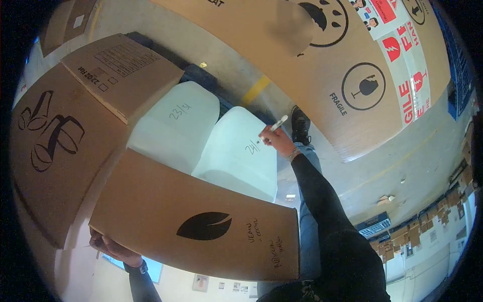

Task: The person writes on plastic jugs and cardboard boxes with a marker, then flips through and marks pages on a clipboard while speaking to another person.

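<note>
My right hand point(275, 139) is closed on a white marker point(279, 122) over a white panel point(241, 156) that bears the handwriting "24/". Beside it lies another white panel point(176, 121), marked "23/31" or similar. Both panels show behind the edge of a brown cardboard box point(166, 201) printed with a black leaf and handwritten words. My left hand point(113, 247) grips the lower left corner of that box, its fingers wrapped at the edge.
More cardboard boxes point(55, 121) stand at the left. A large box point(347, 70) marked "FRAGILE" fills the top right, with a blue pallet point(458, 70) beside it. My shoe point(300, 123) is on the floor between. Stacked boxes point(417, 231) line the far right.
</note>
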Available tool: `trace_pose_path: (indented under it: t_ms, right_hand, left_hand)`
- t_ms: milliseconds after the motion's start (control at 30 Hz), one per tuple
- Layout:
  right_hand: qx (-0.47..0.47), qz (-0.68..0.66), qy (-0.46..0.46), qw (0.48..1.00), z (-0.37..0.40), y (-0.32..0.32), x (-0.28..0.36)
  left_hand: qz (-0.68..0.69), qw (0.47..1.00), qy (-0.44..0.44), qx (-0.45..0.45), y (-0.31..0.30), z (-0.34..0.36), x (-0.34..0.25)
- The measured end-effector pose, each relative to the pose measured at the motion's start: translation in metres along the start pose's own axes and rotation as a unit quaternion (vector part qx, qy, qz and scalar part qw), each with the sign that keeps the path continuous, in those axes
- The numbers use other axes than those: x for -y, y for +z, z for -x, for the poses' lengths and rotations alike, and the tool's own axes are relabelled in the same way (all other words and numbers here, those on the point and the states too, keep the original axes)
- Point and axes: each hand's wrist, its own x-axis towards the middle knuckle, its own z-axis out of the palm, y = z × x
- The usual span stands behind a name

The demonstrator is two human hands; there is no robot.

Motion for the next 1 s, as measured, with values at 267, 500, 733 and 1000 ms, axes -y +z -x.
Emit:
trace_pose_path:
  t_ms: [267, 500, 733, 1000]
  right_hand:
    - [-0.034, -0.035, 0.093, 0.994, -0.006, -0.002, -0.014]
    - [-0.081, -0.096, 0.128, 0.984, 0.000, 0.005, 0.015]
    - [-0.168, -0.036, 0.067, 0.983, 0.086, -0.032, 0.021]
    - [-0.367, -0.009, 0.018, 0.930, 0.287, -0.160, 0.120]
  left_hand:
    - [0.080, 0.995, -0.054, 0.002, -0.009, 0.000, 0.011]
    - [-0.017, 0.998, 0.053, 0.024, -0.013, -0.003, 0.019]
    - [0.074, 0.994, 0.083, 0.013, 0.015, -0.003, -0.002]
    - [0.130, 0.990, 0.054, -0.005, 0.027, -0.003, -0.003]
